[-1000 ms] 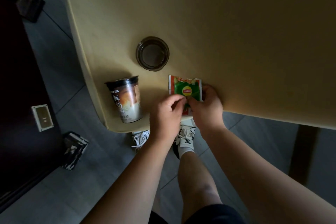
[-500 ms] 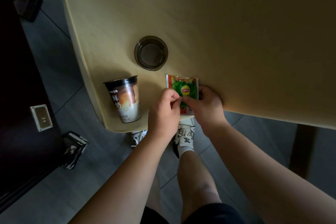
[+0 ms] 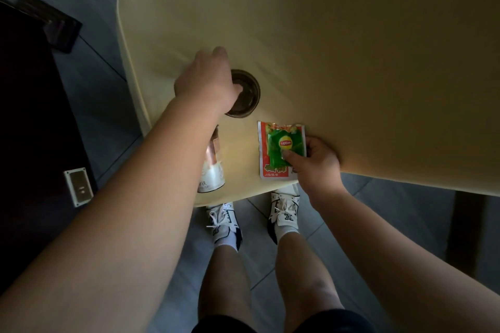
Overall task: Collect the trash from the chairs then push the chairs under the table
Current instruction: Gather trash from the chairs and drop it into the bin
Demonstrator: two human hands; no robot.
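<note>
green sachet [image 3: 286,149]: "Lipton" | cup [image 3: 211,170]: print unreadable

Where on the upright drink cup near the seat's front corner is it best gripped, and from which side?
Judging from its pose, grip the drink cup round its side wall about mid-height, coming from the left over the yellow seat's edge. It stands upright, its top hidden under the left forearm. The left hand is busy at the round dark lid; the right hand pinches the wrappers.
</note>
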